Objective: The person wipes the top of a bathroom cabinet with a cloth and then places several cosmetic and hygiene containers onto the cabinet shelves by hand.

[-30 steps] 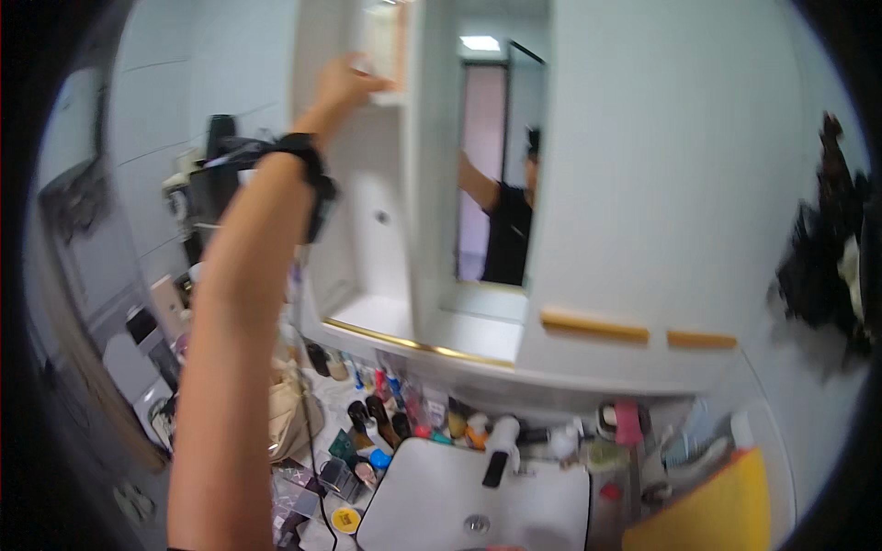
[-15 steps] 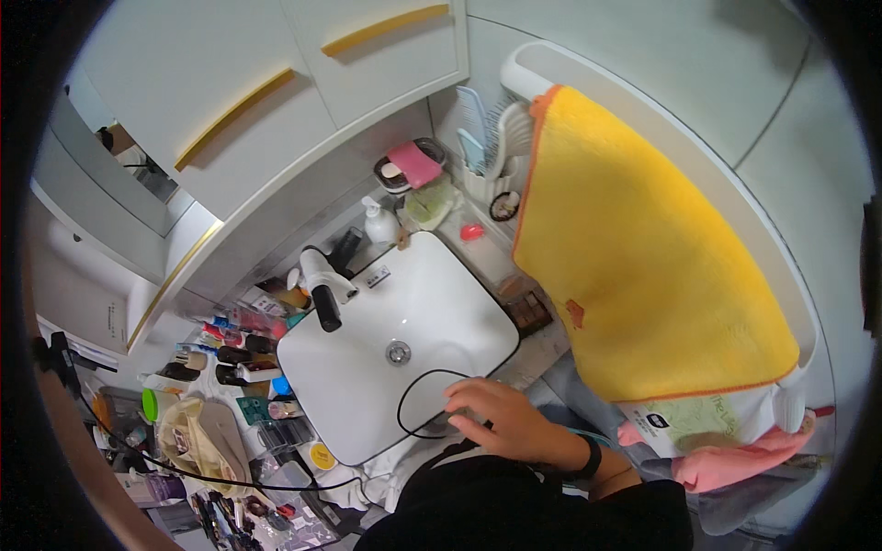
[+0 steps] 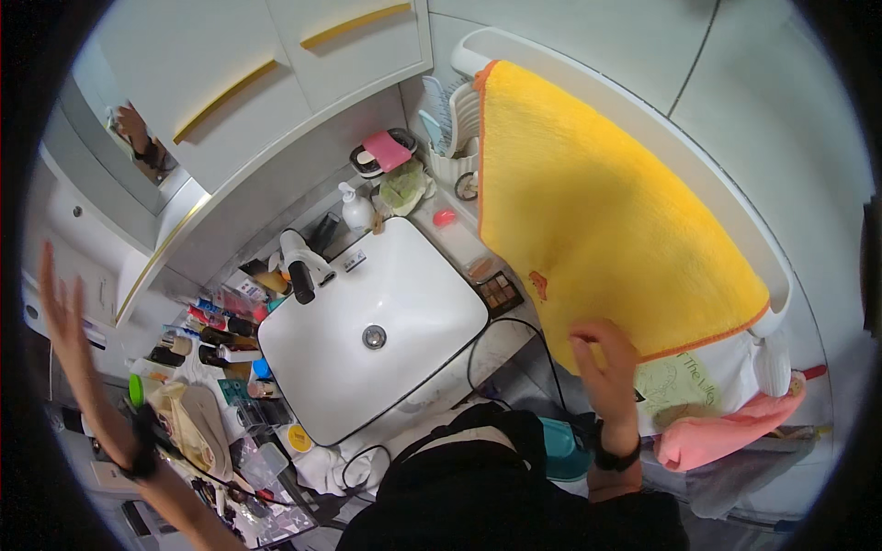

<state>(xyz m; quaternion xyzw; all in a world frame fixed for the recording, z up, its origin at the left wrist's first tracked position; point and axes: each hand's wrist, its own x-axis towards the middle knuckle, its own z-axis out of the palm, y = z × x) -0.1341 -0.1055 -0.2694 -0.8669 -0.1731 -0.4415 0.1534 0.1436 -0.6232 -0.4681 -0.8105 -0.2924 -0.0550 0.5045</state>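
My left hand (image 3: 69, 317) is raised at the far left beside the white cabinet side, its fingers stretched out and holding nothing visible. A black band (image 3: 140, 443) circles that wrist, and a thin black cable (image 3: 216, 479) trails near it. At the right, my right hand (image 3: 606, 367) is over the lower edge of the yellow towel (image 3: 625, 220), fingers loosely bent with a gap between thumb and forefinger. Whether it touches the towel I cannot tell. Another black band (image 3: 617, 447) sits on my right wrist. Between the hands lies the white washbasin (image 3: 404, 303).
A white tap (image 3: 299, 266) stands behind the basin. Bottles and tubes (image 3: 220, 335) crowd its left. A soap pump (image 3: 356, 209), a soap dish (image 3: 369, 167) and a brush holder (image 3: 452, 168) stand behind. A pink cloth (image 3: 726, 432) hangs lower right; a cable loop (image 3: 525, 323) crosses the counter edge.
My right hand has moved right, from the basin's front edge to the yellow towel. My left hand has come into view at the far left. The cable loop has shifted right, off the basin.
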